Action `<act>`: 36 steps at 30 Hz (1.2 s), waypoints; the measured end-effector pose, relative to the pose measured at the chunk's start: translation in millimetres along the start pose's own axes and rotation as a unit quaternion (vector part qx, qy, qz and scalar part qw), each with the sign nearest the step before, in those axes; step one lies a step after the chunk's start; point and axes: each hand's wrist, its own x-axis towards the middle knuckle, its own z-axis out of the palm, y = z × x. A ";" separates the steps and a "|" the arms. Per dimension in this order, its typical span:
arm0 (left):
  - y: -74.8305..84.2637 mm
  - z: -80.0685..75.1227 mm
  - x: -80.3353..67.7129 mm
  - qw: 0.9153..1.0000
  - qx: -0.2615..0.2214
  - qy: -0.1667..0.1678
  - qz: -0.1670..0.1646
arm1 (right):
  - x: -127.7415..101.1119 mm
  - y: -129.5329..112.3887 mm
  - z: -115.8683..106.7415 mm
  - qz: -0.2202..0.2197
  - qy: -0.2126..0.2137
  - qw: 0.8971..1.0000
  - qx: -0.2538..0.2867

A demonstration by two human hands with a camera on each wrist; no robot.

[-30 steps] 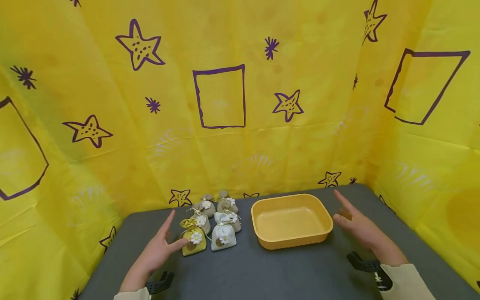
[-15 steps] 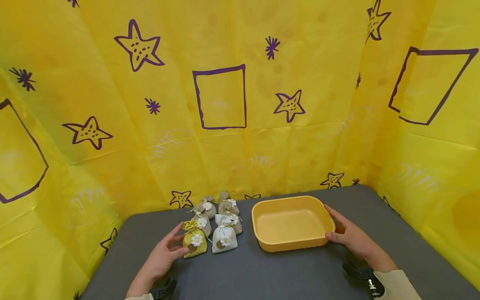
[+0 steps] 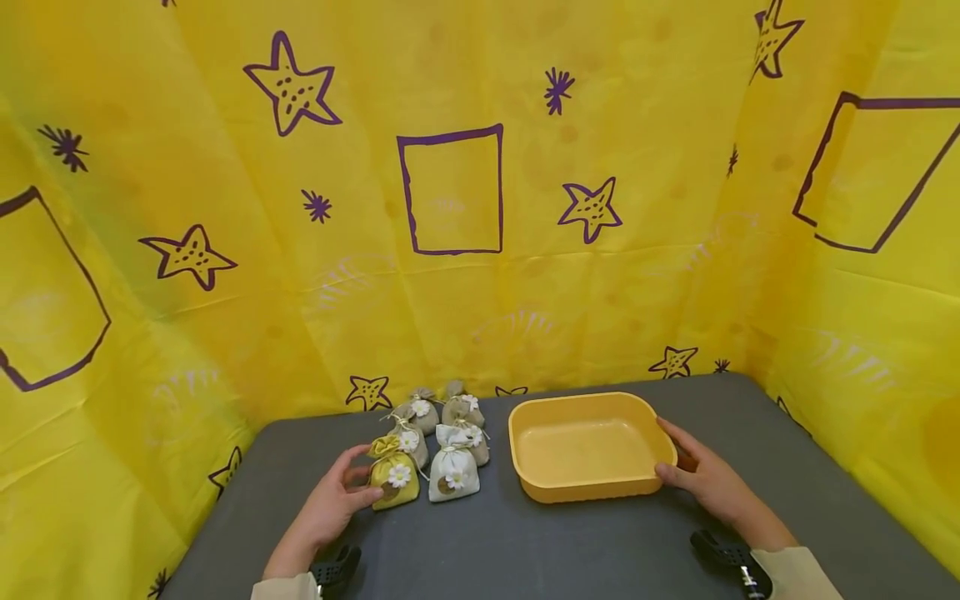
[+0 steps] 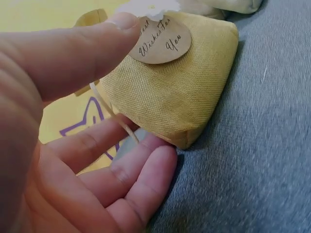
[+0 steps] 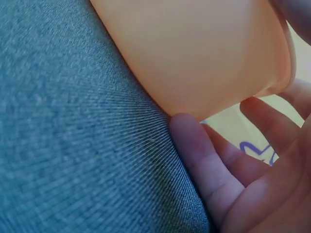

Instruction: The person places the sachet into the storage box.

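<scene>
Fingers (image 4: 158, 172) curve against 1 yellow pouch (image 4: 170, 92), 1 tray (image 3: 592, 490).

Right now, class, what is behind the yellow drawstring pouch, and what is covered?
Behind the yellow drawstring pouch, a beige pouch shows its white flower and right side; its lower left is covered. Farther back, a second beige pouch shows, its lower part hidden.

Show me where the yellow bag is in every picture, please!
Head view: the yellow bag is low down, left of the middle, at the left hand.
Left wrist view: it is big, in the upper middle.
Right wrist view: not in it; the orange tray is there.
Shared landmark: the grey tabletop shows in all three.
</scene>
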 end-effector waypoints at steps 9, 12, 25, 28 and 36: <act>5.5 7.8 3.9 0.995 0.084 0.044 -0.033 | 0.6 5.3 1.0 0.001 0.002 1.000 0.010; 8.1 11.0 4.1 0.992 0.104 0.056 -0.040 | 1.0 7.8 1.4 0.002 0.000 1.000 0.018; 4.6 18.2 3.7 0.992 0.113 0.055 -0.021 | -0.6 1.7 2.7 0.030 0.004 0.999 0.043; 4.1 18.4 3.9 0.992 0.114 0.054 -0.020 | -0.6 1.4 3.2 0.034 0.007 0.999 0.039; 1.5 19.2 1.2 0.992 0.110 0.053 -0.020 | -0.1 1.0 3.8 0.029 0.006 0.999 0.042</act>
